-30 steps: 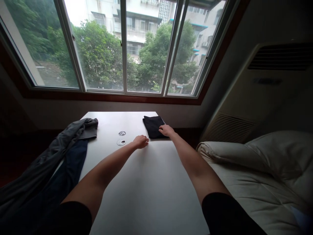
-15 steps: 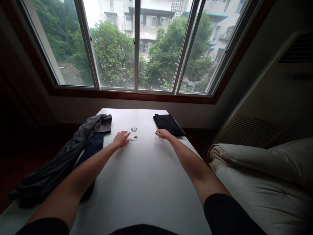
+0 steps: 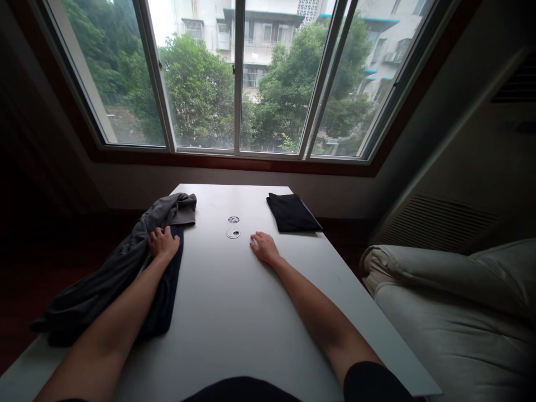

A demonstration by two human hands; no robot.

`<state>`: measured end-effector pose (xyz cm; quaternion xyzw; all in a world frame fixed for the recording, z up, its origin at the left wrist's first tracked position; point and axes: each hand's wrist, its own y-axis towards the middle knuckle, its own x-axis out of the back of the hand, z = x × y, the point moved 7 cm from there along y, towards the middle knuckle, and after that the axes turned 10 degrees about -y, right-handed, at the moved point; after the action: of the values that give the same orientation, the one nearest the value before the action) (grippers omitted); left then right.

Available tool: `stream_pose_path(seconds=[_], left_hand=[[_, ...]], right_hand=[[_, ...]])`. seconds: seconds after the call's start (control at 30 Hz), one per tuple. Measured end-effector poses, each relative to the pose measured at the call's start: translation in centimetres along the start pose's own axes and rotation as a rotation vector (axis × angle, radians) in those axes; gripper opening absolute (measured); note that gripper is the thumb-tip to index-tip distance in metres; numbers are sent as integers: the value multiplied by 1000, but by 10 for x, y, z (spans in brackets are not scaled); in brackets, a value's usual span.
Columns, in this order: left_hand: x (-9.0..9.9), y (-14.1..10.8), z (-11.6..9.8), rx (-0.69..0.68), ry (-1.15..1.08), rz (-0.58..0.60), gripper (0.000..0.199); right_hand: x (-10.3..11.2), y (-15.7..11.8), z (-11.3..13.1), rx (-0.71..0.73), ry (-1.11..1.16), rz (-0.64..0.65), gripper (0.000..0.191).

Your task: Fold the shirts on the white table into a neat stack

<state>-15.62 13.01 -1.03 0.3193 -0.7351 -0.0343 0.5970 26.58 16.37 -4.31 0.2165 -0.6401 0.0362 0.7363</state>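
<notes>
My left hand point(image 3: 164, 244) lies over the clothes at the table's left edge, fingers spread and a little bent. Its fingertips touch a crumpled grey garment point(image 3: 125, 248), and the thumb side is over a dark blue garment point(image 3: 170, 290) underneath. Whether any cloth is pinched is hard to make out. On the bare middle of the white table point(image 3: 234, 312), my right hand point(image 3: 263, 247) rests palm down with fingers loosely apart, holding nothing. A folded black garment point(image 3: 293, 213) lies flat beyond it at the far right.
Two round inserts, one patterned point(image 3: 233, 220) and one with a dark hole point(image 3: 233, 234), are set in the tabletop. A pale sofa point(image 3: 452, 301) stands to the right. Behind the table is a wide window point(image 3: 237, 84); a vented cabinet point(image 3: 448, 218) is at right.
My left hand has moved left from beside the round inserts onto the clothes. My right hand has shifted left and slightly nearer, away from the folded black garment. The view has turned slightly.
</notes>
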Motion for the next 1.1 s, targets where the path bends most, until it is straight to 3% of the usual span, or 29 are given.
stream_pose_path(seconds=[0.17,0.4,0.53,0.83,1.1], left_hand=[[5,-25,-8,45,7,103,68],[-4,-18,-8,-7,-71,407,52],[-4,-23,-25,-33,-131,443,53],[-8,-63,-85,-201,-151,507,45],[-3,-67,-84,-199,-175,458,49]], right_hand=[[0,-2,-2,43,35,-13,37],[-1,-2,-2,78,56,-16,37],[0,-2,-3,74,61,-5,37],[1,-2,-2,67,71,15,37],[-2,-1,-2,66,77,14,37]])
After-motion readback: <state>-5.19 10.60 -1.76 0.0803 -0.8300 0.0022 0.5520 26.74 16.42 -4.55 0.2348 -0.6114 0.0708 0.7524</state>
